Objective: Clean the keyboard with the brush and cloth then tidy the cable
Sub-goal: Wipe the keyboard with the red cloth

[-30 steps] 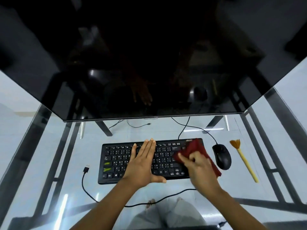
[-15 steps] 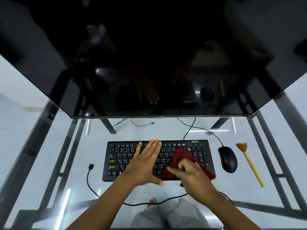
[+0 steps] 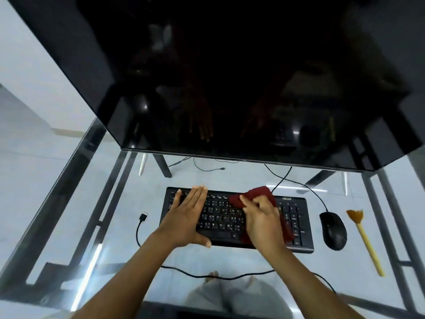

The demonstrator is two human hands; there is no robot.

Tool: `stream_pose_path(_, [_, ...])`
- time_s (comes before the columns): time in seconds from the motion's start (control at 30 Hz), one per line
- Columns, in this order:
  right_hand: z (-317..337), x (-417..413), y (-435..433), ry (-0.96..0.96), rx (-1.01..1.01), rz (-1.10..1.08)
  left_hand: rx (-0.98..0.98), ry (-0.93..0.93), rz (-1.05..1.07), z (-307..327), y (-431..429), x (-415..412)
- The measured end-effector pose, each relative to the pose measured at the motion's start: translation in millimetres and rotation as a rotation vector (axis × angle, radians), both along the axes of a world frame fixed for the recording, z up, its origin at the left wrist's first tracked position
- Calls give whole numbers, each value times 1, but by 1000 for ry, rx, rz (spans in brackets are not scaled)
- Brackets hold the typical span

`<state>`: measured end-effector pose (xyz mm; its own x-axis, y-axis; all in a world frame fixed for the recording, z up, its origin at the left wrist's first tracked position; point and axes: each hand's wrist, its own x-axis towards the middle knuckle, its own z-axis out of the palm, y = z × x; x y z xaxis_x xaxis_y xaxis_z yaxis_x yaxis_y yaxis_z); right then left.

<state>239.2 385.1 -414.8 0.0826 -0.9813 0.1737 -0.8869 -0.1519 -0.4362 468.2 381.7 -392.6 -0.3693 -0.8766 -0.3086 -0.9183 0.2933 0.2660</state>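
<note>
Compared with half a second before, the right hand (image 3: 261, 221) had carried the dark red cloth (image 3: 257, 196) leftward and farther up the black keyboard (image 3: 220, 217), so that the cloth now covered the far-centre rows rather than the near-right block, and more of the number pad on the right lay bare. The fingers of that hand were curled and clamped on the cloth, pressing it onto the keys. The left hand (image 3: 186, 217) had stayed flat on the left half of the keyboard, its fingers straight and held together with the thumb spread toward the near edge, holding nothing. The keyboard sat on the glass desk (image 3: 115, 226), below the dark monitor (image 3: 230, 77). The mouse (image 3: 333, 230) lay just right of it, and the brush (image 3: 365, 240) lay right of the mouse, untouched. The black cable (image 3: 207, 275) ran loose along the near side of the desk, curving up on the left to its USB plug (image 3: 143, 216), which lay just left of the keyboard. Both hands hid many keys, and the key legends were too small to read. The cable's right end passed behind the right forearm. The monitor's top was cut off, and its screen gave only dim reflections of the hands.
</note>
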Motion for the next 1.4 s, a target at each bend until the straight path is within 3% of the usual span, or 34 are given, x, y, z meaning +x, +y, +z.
stream_pose_path(0.03, [0, 12, 5, 5, 3, 38, -4, -4, -2, 0, 1, 0])
stream_pose_path(0.13, [-1, 31, 24, 143, 8, 487, -24, -14, -8, -1, 2, 1])
stream_pose_path(0.17, [-1, 25, 16, 162, 10, 543, -29, -14, -8, -1, 2, 1])
stream_pose_path(0.33, [1, 8, -16, 36, 42, -24, -25, 0, -3, -3, 0, 2])
stream_pose_path(0.37, [3, 17, -12, 33, 48, 2, -32, -3, -4, -3, 0, 2])
stream_pose_path(0.5, [7, 48, 11, 102, 39, 504, -48, 6, -25, -4, 0, 4])
stream_pose_path(0.53, [9, 44, 7, 118, 40, 537, -50, 14, -20, -4, 1, 8])
stream_pose_path(0.7, [4, -4, -30, 86, 133, 87, -26, 41, 198, -5, 7, 63])
stream_pose_path(0.77, [6, -9, -33, 106, 145, 40, 7, 47, 193, -6, 11, 78])
stream_pose_path(0.87, [11, 28, -13, 102, 148, 227, 36, 102, 162, -7, 9, 82])
stream_pose_path(0.97, [15, 57, 2, 188, 183, 727, 37, 122, 151, -9, 7, 84])
stream_pose_path(1.0, [15, 54, -10, 205, 175, 769, 36, 134, 151, -10, 8, 85])
stream_pose_path(1.17, [15, 62, -46, 118, 148, 276, 17, 185, 150, -14, 11, 87])
stream_pose_path(1.27, [15, 98, -12, -8, 203, 364, 41, 200, 153, -17, 10, 88])
stream_pose_path(1.33, [16, 108, 2, -8, 200, 594, 60, 207, 151, -18, 10, 88])
stream_pose_path(1.4, [10, 94, -14, 43, 197, 560, 77, 225, 159, -17, 10, 87])
